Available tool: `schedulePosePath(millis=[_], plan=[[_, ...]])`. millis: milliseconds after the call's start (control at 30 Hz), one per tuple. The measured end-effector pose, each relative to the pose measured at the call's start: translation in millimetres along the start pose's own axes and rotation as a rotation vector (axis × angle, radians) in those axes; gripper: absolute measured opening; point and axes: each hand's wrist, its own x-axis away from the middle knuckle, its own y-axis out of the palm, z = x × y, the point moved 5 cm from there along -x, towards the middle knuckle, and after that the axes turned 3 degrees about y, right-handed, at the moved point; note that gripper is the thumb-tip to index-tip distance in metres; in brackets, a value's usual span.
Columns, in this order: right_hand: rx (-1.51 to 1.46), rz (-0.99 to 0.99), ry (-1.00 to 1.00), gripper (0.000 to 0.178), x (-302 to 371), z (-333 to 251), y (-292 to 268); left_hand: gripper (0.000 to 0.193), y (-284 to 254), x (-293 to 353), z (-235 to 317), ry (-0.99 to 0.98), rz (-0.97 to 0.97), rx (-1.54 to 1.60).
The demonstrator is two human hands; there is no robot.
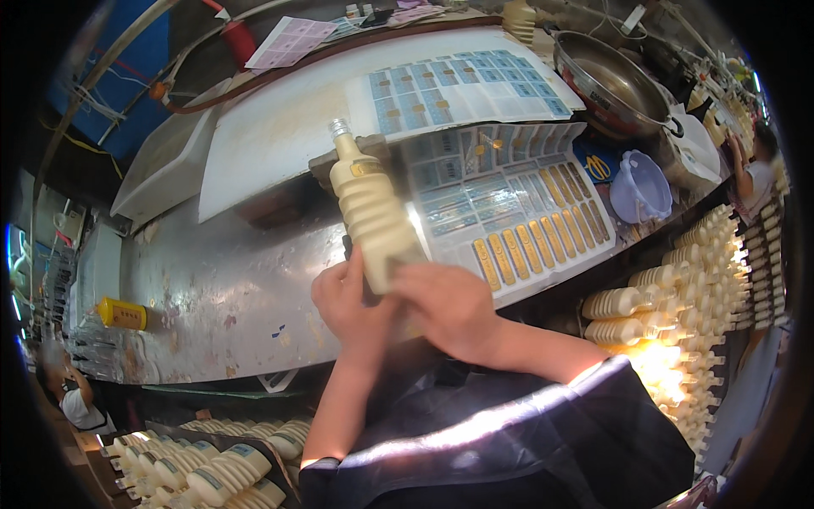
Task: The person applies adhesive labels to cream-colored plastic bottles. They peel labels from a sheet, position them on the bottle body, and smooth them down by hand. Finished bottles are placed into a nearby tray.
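Observation:
A cream ribbed bottle [373,208] with a silver threaded neck and a small gold label near its shoulder leans over the metal table, neck pointing away from me. My left hand [349,299] grips its lower end, thumb along the side. Against the bottle's lower right side lies my right hand [449,307], its fingertips smeared by motion. Right of the bottle are label sheets [517,199], with rows of gold strips [521,248] along the near part and blue-silver labels farther back. The bottle's upper part is beside a dark block [318,165] at the white board's edge.
A white board [288,127] at the back carries more blue labels [458,81]. Farther right stand a large metal pan [610,81] and a lilac bucket [640,187]. A yellow bottle [121,314] lies at left. Stacked cream bottles [216,471] fill both sides; other people work beyond.

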Motion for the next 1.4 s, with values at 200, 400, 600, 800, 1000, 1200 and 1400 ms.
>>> schedulePosePath(millis=[200, 400, 600, 800, 1000, 1200, 1400], plan=[[-0.049, -0.057, -0.108, 0.031, -14, -20, -3, 0.057, 13, 11, -10, -0.126, -0.005, 0.059], [-0.194, -0.110, 0.008, 0.024, 0, -5, -3, 0.068, 15, 1, 5, -0.010, -0.039, 0.206], [-0.638, -0.020, 0.799, 0.020, 25, 88, -44, 0.065, -15, -32, 39, 0.343, -0.075, -0.120], [0.228, -0.293, 0.440, 0.021, 88, 112, -65, 0.045, 9, -26, 55, 0.567, -0.285, -0.198], [0.400, -0.582, 0.245, 0.047, 130, 113, -42, 0.037, 20, -30, 69, 0.551, -0.449, -0.286], [0.465, -0.528, 0.029, 0.044, 152, 112, -36, 0.032, 15, -20, 81, 0.458, -0.327, -0.187], [-0.022, -0.383, 0.293, 0.019, 128, 124, -52, 0.016, 29, 8, 78, 0.092, -0.509, 0.368]])
